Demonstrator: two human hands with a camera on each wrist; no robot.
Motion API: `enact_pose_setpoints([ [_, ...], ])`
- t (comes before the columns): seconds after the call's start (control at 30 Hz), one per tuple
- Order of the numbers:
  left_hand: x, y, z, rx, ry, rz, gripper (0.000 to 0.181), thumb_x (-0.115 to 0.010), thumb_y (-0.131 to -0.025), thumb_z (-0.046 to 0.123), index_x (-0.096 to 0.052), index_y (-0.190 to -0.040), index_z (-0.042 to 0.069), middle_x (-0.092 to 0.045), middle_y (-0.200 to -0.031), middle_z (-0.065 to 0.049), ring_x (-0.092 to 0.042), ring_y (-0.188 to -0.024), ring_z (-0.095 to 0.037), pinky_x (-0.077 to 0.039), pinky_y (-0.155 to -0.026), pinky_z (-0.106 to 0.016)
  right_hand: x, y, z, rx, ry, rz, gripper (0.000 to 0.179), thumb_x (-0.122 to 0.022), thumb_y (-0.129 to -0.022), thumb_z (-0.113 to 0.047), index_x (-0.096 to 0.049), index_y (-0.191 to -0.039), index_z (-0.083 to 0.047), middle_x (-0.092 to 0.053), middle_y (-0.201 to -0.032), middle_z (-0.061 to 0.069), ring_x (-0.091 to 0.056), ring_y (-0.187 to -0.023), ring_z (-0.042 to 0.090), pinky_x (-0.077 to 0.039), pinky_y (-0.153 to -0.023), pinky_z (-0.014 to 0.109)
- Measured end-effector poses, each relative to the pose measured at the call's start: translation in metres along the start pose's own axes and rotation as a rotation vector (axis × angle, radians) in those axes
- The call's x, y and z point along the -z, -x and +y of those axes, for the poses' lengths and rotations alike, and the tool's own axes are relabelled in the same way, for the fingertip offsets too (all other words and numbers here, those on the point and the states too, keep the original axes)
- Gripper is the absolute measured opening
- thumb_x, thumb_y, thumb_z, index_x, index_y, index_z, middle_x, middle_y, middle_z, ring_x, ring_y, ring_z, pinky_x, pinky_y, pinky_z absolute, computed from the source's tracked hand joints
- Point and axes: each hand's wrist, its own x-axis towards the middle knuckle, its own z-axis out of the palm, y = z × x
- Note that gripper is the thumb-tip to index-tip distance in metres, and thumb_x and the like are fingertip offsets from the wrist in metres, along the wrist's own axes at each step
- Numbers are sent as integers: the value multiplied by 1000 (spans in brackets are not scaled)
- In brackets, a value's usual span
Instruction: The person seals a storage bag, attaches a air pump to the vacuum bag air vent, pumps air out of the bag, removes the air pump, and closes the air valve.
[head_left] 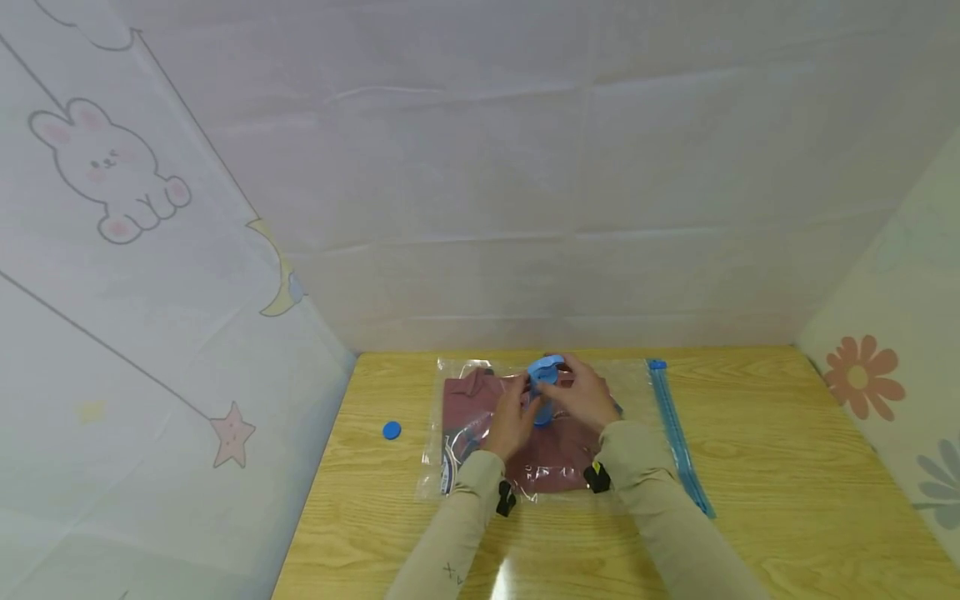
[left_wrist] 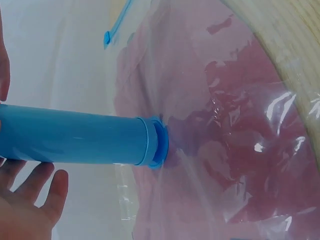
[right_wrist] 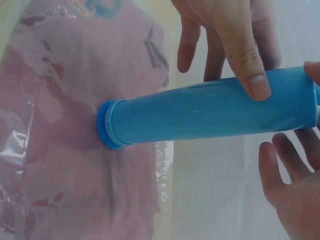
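A blue hand pump point(left_wrist: 75, 137) stands upright with its lower end on the round blue valve point(left_wrist: 163, 142) of a clear vacuum storage bag point(head_left: 630, 375). Inside the bag lies a folded dusty-pink garment point(head_left: 558, 454). My left hand point(head_left: 510, 421) holds the pump's barrel near its upper part; the thumb lies along the side in the right wrist view. At the top of the pump, my right hand point(head_left: 583, 396) grips by the light-blue handle point(head_left: 546, 363), its fingers partly cut off in both wrist views.
On the wooden table point(head_left: 360, 500), a round blue cap point(head_left: 392, 430) lies left of the bag. A blue zip seal point(head_left: 675, 429) runs down the bag's right edge, its slider point(head_left: 657, 364) at the far end. Pale fabric walls point(head_left: 465, 208) enclose the table's back and sides.
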Motion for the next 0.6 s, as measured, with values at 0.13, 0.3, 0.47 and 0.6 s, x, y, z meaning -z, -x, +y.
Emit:
enact_pose_setpoints([
  [0.13,0,0,-3,-41,-38,-11,51,-52,-100,24,-38,-146,8,-56,-137,-17,-56,-124,-31,-50,-100,-43,-1,0,0,6,3,12,54,-70,-88,-30,-50,-136,-15,-59,-130,16,-57,-119,37,-51,-94,52],
  [0.3,1,1,-6,11,-15,-11,53,-52,-100,31,-36,-147,12,-54,-140,-14,-54,-128,-28,-47,-103,-43,-4,-1,1,-6,2,45,57,-72,-86,-33,-51,-135,-15,-62,-125,15,-60,-115,36,-53,-90,49],
  [0.47,1,2,-7,43,42,26,56,-55,-97,38,-39,-145,15,-55,-140,-10,-55,-127,-26,-47,-104,-42,-6,-3,3,-20,25,80,60,-73,-85,-36,-49,-138,-20,-64,-121,11,-64,-106,28,-56,-80,41],
  [0.6,1,2,-8,40,69,31,55,-55,-96,39,-42,-144,15,-57,-138,-8,-56,-124,-26,-49,-101,-42,-8,-3,4,-9,34,85,61,-72,-87,-35,-48,-139,-17,-59,-127,11,-63,-104,29,-56,-77,38],
])
